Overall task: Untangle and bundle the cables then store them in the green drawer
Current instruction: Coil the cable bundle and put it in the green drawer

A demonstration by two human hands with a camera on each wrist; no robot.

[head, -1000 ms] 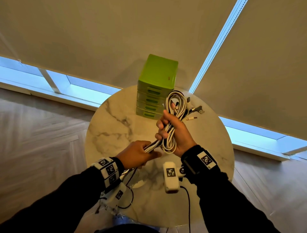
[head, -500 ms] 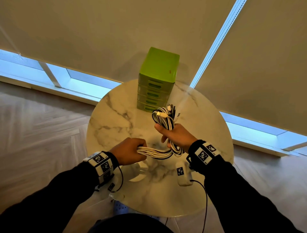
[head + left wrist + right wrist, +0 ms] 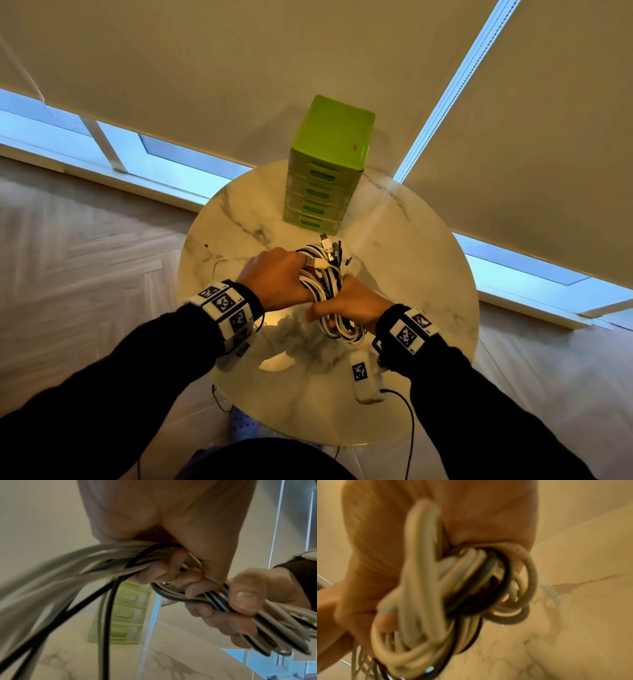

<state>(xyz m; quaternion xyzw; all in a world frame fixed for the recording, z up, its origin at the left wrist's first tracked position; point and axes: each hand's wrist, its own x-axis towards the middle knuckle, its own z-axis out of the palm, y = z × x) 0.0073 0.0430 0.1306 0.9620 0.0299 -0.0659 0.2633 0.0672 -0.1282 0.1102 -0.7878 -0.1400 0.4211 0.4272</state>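
Both hands clench the coiled cables (image 3: 325,291) above the marble surface (image 3: 411,274): left hand (image 3: 274,279) at the upper part, right hand (image 3: 349,305) lower down. Loosening either grip could let loops spring apart; the green drawer (image 3: 322,192) unit stands closed, just beyond.

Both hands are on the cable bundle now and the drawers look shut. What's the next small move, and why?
Probably keep the bundle gripped in the right hand and free the left hand to pull a drawer open. Both hands clasp the coiled cables above the table, and all fronts of the green drawer unit look closed. One loose white cable also lies on the table.
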